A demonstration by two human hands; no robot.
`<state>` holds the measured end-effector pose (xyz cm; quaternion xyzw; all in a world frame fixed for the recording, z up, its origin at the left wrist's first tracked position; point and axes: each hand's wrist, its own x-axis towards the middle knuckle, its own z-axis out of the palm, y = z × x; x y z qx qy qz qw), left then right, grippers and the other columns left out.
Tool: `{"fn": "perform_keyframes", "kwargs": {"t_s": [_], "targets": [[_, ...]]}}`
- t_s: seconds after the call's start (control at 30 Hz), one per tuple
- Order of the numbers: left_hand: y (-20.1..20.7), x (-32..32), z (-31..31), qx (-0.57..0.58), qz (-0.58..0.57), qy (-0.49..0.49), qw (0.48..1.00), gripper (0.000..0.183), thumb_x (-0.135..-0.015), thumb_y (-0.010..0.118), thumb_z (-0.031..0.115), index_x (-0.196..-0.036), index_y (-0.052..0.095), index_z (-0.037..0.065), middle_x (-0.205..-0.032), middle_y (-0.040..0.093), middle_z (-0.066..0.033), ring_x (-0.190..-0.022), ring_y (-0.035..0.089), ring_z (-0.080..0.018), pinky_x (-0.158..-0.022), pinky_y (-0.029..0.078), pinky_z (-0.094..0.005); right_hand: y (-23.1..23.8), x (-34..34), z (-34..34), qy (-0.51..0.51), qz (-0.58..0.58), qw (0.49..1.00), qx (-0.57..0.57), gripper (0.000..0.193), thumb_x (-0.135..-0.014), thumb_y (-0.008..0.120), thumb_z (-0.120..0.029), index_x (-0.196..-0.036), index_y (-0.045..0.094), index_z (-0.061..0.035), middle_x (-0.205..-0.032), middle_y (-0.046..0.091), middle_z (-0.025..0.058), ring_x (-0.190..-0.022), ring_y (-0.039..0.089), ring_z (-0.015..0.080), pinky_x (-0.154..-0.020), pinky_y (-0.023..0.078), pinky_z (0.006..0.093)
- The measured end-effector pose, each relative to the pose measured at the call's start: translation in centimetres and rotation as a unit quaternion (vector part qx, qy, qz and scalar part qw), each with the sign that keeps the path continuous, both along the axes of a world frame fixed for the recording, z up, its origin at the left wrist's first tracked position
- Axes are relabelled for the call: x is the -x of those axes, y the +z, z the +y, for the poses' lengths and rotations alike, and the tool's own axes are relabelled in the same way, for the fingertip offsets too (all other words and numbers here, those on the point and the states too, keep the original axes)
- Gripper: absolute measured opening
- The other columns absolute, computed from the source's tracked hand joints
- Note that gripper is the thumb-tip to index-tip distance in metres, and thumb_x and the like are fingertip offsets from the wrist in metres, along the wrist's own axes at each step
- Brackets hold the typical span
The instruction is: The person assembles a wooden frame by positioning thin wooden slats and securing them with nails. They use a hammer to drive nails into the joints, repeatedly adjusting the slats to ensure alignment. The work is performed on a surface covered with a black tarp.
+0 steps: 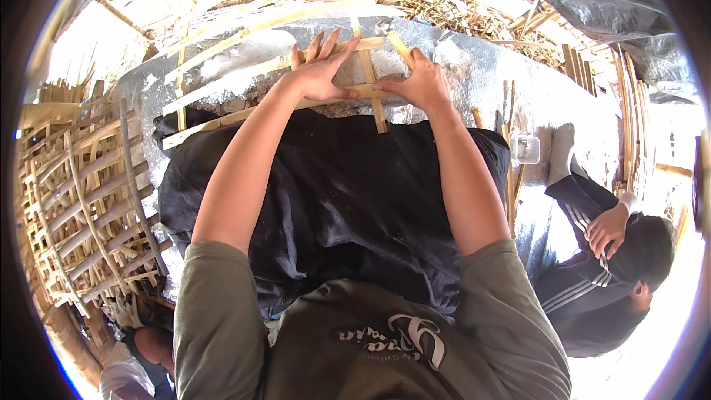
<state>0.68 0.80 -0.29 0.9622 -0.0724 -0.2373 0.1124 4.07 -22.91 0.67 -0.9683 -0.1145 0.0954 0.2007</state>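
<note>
Pale bamboo strips (222,57) lie in a loose lattice on the grey surface in front of me. Long strips run from left to right and short crosspieces (368,67) go across them. My left hand (322,74) is open on the lattice, fingers spread over an upper strip and thumb against the nearest strip (244,114). Just right of the crosspiece, my right hand (422,83) is closed around a yellowish bamboo strip (401,49) that sticks up past its fingers. Its thumb reaches left to the nearest strip's end. The palm side of the right hand is hidden.
Black cloth (333,192) covers my lap. A woven bamboo panel (81,200) stands at left, with another person (137,367) below it. At right sits a person in dark striped clothing (592,281), near a clear plastic container (526,150). Bamboo scraps (474,22) lie beyond.
</note>
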Motion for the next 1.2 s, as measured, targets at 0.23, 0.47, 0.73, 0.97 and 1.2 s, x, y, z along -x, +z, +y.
{"fn": "perform_keyframes", "kwargs": {"t_s": [0.23,0.47,0.73,0.97,1.2], "targets": [[-1.0,0.4,0.0,-0.001,-0.049,-0.009,0.999,0.12,-0.078,0.071,0.074,-0.164,-0.003,0.035,-0.172,-0.005,-0.0108,-0.158,-0.001,-0.0334,-0.122,0.004,-0.0671,-0.4,0.2,-0.3,-0.02,0.026,0.999,0.041,0.107,-0.054,0.084,-0.078,-0.126,0.059,-0.0027,-0.111,0.072,0.0232,-0.109,0.07,0.0391,-0.093,0.056,0.0485],[-3.6,1.8,3.4,-0.024,-0.253,0.135,0.958,0.068,-0.104,0.039,0.058,-0.159,0.031,0.02,-0.161,0.035,-0.0151,-0.152,0.027,-0.0315,-0.123,0.016,-0.0635,-1.1,0.0,-0.4,-0.012,0.055,0.997,0.054,0.116,-0.053,0.079,-0.085,-0.131,0.058,-0.0025,-0.114,0.072,0.0202,-0.112,0.069,0.0371,-0.095,0.056,0.0474],[-2.6,3.2,5.9,-0.186,-0.366,0.109,0.905,0.046,-0.102,0.05,0.046,-0.132,0.06,0.012,-0.133,0.059,-0.0129,-0.134,0.049,-0.0315,-0.111,0.032,-0.0621,-1.2,-0.1,-0.4,-0.017,0.063,0.997,0.051,0.115,-0.055,0.078,-0.086,-0.132,0.058,-0.0025,-0.115,0.072,0.0184,-0.116,0.068,0.034,-0.096,0.056,0.0451],[-1.5,4.1,3.7,-0.189,-0.318,0.213,0.904,0.049,-0.102,0.05,0.043,-0.122,0.059,0.0,-0.124,0.058,-0.0169,-0.122,0.051,-0.0341,-0.102,0.04,-0.0547,-1.5,-0.1,-0.4,-0.022,0.078,0.995,0.05,0.111,-0.057,0.078,-0.085,-0.131,0.061,-0.0038,-0.118,0.071,0.0168,-0.116,0.068,0.0321,-0.098,0.056,0.0434],[-0.7,4.8,5.6,-0.229,-0.34,0.199,0.89,0.042,-0.099,0.056,0.039,-0.116,0.063,0.002,-0.122,0.059,-0.0176,-0.118,0.054,-0.0371,-0.095,0.043,-0.0561,-1.1,-0.2,-0.5,-0.024,0.095,0.994,0.044,0.117,-0.055,0.077,-0.087,-0.135,0.058,-0.0034,-0.114,0.073,0.0179,-0.114,0.068,0.0326,-0.096,0.056,0.0455]]}}
